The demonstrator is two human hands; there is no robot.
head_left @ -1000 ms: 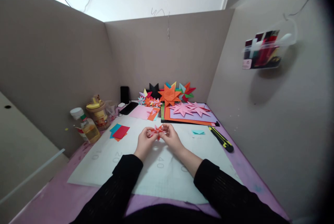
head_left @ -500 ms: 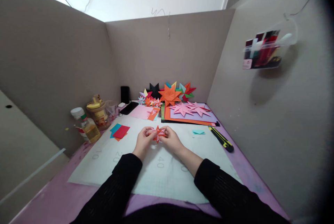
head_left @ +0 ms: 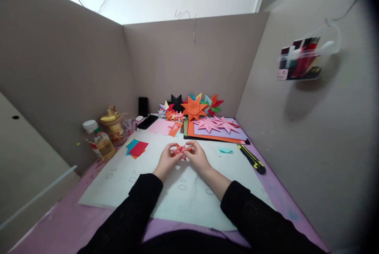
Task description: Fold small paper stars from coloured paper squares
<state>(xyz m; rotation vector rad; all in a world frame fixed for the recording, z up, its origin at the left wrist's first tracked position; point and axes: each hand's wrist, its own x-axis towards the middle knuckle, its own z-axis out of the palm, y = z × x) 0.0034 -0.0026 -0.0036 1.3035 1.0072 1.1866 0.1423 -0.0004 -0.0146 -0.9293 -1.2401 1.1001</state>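
Between both hands I hold a small folded paper star (head_left: pixel 181 150) in orange and pink, just above the white mat (head_left: pixel 166 200). My left hand (head_left: pixel 168 160) grips its left points with thumb and fingers. On its other side my right hand (head_left: pixel 197 157) pinches the right points, so parts of the star are hidden by fingertips. A small folded light-blue paper (head_left: pixel 226 151) lies on the mat to the right. Loose squares of red paper (head_left: pixel 139 149), blue and orange lie overlapping on the left.
A yellow-black utility knife (head_left: pixel 251 158) lies at the right edge. Behind stand several paper stars (head_left: pixel 194 107), with pink stars (head_left: pixel 208 124) on stacked coloured sheets. A bottle (head_left: pixel 103 148), a yellow-lidded jar (head_left: pixel 115 127) and a phone (head_left: pixel 147 122) are at left. Grey partitions (head_left: pixel 189 56) enclose the table.
The star has tilted and turned between my fingers, and both hands have shifted slightly to the right in view. The whole view has moved a little; other things lie as before.
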